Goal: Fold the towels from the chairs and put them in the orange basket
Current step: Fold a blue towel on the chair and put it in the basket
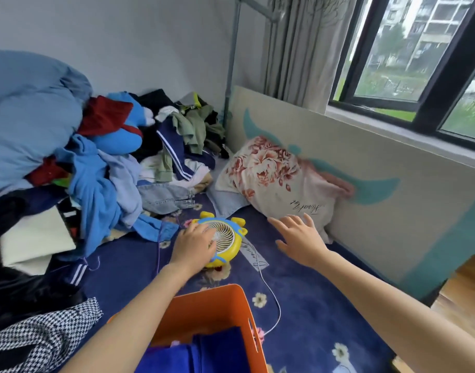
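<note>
— Some blue towels (204, 351) already lie in the orange basket (204, 292), nearest me on the bed (311, 305). What's the step?

— Clearing folding room, I judge. My left hand (193, 243) rests on the yellow fan (225, 238), fingers laid across its grille. My right hand (298, 235) hovers beyond, fingers spread, holding nothing, just short of the floral pillow (279, 179).

— Advice?

— Slide the fan aside gently, minding its white cord (271, 292).

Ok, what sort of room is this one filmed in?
Probably a bedroom: a bed with a blue floral cover, a pillow propped at its edge below the window, and clothes heaped on the bed.
</note>
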{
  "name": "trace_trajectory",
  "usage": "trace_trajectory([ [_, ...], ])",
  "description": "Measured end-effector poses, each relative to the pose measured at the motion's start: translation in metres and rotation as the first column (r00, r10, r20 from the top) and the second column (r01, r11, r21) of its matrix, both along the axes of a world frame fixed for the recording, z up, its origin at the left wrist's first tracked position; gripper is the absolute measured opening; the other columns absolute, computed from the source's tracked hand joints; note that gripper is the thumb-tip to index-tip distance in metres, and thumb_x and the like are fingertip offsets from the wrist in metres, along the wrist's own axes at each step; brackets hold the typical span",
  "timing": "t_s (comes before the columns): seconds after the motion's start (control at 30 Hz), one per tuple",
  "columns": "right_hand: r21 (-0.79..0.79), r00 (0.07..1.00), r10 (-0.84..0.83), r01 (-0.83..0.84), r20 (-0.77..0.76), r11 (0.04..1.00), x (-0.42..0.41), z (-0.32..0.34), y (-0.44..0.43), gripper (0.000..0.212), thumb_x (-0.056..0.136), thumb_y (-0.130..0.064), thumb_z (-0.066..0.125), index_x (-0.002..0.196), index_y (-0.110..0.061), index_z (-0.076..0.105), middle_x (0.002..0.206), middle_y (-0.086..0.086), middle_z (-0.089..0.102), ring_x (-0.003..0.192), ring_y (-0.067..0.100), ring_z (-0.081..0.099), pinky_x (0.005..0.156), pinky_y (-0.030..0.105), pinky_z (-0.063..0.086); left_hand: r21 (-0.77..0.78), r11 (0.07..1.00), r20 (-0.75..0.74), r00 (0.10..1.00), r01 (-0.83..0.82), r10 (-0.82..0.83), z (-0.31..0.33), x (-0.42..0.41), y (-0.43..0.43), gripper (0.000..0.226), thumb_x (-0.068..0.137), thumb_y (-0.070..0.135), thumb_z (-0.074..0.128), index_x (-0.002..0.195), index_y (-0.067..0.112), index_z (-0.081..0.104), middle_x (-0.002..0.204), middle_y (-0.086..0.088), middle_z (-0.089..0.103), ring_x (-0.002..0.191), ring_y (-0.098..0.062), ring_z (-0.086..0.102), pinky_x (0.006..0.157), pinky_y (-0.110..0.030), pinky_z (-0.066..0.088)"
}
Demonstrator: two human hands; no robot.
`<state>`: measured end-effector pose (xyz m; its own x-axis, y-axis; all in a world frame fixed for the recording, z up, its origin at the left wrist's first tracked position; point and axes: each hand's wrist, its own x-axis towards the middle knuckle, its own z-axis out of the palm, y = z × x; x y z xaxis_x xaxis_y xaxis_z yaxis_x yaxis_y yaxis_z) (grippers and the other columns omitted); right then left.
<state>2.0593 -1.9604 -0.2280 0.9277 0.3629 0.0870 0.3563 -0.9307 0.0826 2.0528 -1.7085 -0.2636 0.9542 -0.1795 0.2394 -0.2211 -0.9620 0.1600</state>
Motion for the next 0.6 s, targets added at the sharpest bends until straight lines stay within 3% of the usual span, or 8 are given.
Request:
trace_trajectory([
  [0.07, 0.0, 0.999, 0.001, -0.001, 0.042, 1.0, 0.011, 0.016, -0.007, 0.059, 0.095, -0.034, 0.044, 0.148, -0.026, 0.018, 0.142, 0.002, 0.038, 0.137, 0.02, 0.028, 0.114, 0.048, 0.008, 0.022, 0.999, 0.131, 0.991, 0.033, -0.036, 0.016, 0.006, 0.0, 0.026, 0.074, 0.021, 0.061, 0.094, 0.009, 0.071, 0.099, -0.008, 0.07, 0.093, -0.03, 0.065, 0.071, -0.042, 0.053],
  [0.13, 0.038, 0.995, 0.018, -0.022, 0.1, 0.999, 0.023, 0.031, -0.012, 0.059, 0.094, -0.035, 0.045, 0.147, -0.026, 0.02, 0.143, 0.002, 0.039, 0.136, 0.021, 0.029, 0.114, 0.049, 0.008, 0.089, 0.996, 0.207, 0.978, 0.005, -0.024, 0.031, 0.007, 0.001, 0.027, 0.061, 0.025, 0.063, 0.082, 0.013, 0.073, 0.084, -0.003, 0.072, 0.077, -0.026, 0.069, 0.057, -0.037, 0.055],
  [0.3, 0.079, 0.965, 0.17, -0.189, 0.198, 0.979, 0.053, 0.05, -0.002, 0.058, 0.093, -0.036, 0.047, 0.146, -0.025, 0.026, 0.142, 0.002, 0.041, 0.135, 0.022, 0.032, 0.113, 0.047, 0.009, 0.088, 0.981, 0.275, 0.95, -0.174, 0.144, 0.045, -0.003, 0.015, 0.027, 0.062, 0.018, 0.077, 0.088, 0.01, 0.073, 0.086, -0.005, 0.072, 0.079, -0.027, 0.069, 0.059, -0.038, 0.055],
  [0.43, 0.076, 0.897, 0.385, -0.409, 0.217, 0.909, 0.063, 0.048, 0.028, 0.057, 0.092, -0.036, 0.049, 0.144, -0.021, 0.031, 0.139, 0.005, 0.045, 0.133, 0.025, 0.035, 0.112, 0.049, 0.011, 0.001, 0.921, 0.208, 0.901, -0.389, 0.38, 0.041, -0.035, 0.024, 0.029, 0.074, 0.016, 0.074, 0.102, 0.008, 0.071, 0.102, -0.008, 0.07, 0.097, -0.031, 0.065, 0.072, -0.043, 0.053],
  [0.53, 0.042, 0.781, 0.569, -0.597, 0.258, 0.801, 0.063, 0.038, 0.057, 0.054, 0.086, -0.03, 0.06, 0.136, -0.016, 0.046, 0.126, 0.012, 0.057, 0.122, 0.034, 0.049, 0.105, 0.055, 0.023, 0.071, 0.833, 0.265, 0.816, -0.548, 0.514, 0.033, -0.084, 0.031, 0.024, 0.069, 0.024, 0.065, 0.087, 0.011, 0.074, 0.086, -0.004, 0.073, 0.08, -0.027, 0.068, 0.059, -0.038, 0.055],
  [0.6, 0.036, 0.725, 0.656, -0.677, 0.21, 0.736, 0.048, 0.034, 0.079, 0.055, 0.088, -0.03, 0.058, 0.139, -0.017, 0.042, 0.131, 0.012, 0.052, 0.126, 0.032, 0.045, 0.108, 0.055, 0.02, 0.089, 0.747, 0.241, 0.742, -0.659, 0.626, 0.026, -0.13, 0.035, 0.03, 0.067, 0.03, 0.054, 0.082, 0.013, 0.074, 0.081, -0.002, 0.072, 0.074, -0.025, 0.069, 0.055, -0.036, 0.056],
])
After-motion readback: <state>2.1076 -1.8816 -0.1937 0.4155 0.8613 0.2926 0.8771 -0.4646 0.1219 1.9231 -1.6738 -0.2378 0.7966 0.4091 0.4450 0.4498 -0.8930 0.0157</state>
